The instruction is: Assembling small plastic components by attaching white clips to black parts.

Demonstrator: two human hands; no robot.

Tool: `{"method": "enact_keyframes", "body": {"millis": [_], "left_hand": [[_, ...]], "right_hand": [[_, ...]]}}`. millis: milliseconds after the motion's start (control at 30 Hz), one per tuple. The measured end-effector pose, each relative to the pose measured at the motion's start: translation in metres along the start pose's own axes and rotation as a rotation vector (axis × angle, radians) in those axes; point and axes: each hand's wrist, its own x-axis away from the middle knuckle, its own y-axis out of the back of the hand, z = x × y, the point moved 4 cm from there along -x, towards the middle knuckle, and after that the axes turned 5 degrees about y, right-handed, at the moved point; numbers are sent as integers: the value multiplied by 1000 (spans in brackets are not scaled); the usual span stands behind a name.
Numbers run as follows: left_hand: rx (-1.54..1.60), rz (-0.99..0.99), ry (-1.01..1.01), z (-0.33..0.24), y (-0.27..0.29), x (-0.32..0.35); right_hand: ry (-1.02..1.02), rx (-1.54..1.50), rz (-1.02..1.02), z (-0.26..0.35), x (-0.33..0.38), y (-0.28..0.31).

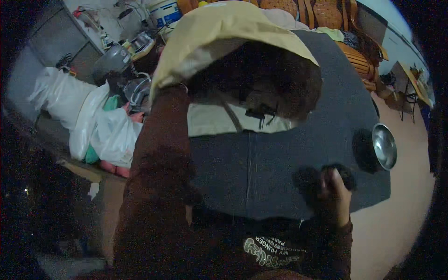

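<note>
A pale yellow cloth (219, 23), perhaps a garment, lies over the far part of a dark grey padded surface (289, 163). Its edge arches up around a dark area whose nature I cannot tell. My left arm, in a brown sleeve (161, 126), reaches forward to the cloth's left side. The left hand itself is hidden at the cloth, so its fingers do not show. At the near right, my right hand (332, 184) is closed with the thumb uppermost. Something dark shows beside its fingers, too blurred to name. A shiny metal bowl (385, 147) sits at the surface's right edge.
White plastic bags (112, 135) and a clear jug (114, 60) stand to the left. A white and blue bucket (165, 11) is at the back. Wooden chairs (329, 14) line the far side. Pinkish floor (401, 186) lies to the right.
</note>
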Motion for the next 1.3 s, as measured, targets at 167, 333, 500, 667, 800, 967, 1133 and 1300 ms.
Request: {"method": "enact_keyframes", "body": {"millis": [167, 333, 500, 667, 800, 967, 1133, 1300], "left_hand": [[28, 56, 43, 40, -52, -28], [35, 133, 112, 57, -75, -14], [36, 140, 135, 30, -50, -19], [34, 156, 158, 8, -39, -19], [40, 189, 175, -3, -51, -24], [58, 250, 203, -5, -74, -23], [71, 289, 211, -14, -71, -23], [79, 281, 211, -27, -47, -25]], "right_hand": [[50, 2, 72, -7, 11, 8], [-91, -78, 114, -12, 21, 6], [-7, -14, -67, -12, 15, 7], [-7, 44, 127, -8, 7, 5], [-19, 47, 102, -10, 7, 2], [-47, -20, 225, -16, 8, 3], [87, -10, 65, -5, 11, -6], [18, 103, -180, -9, 2, -3]]}}
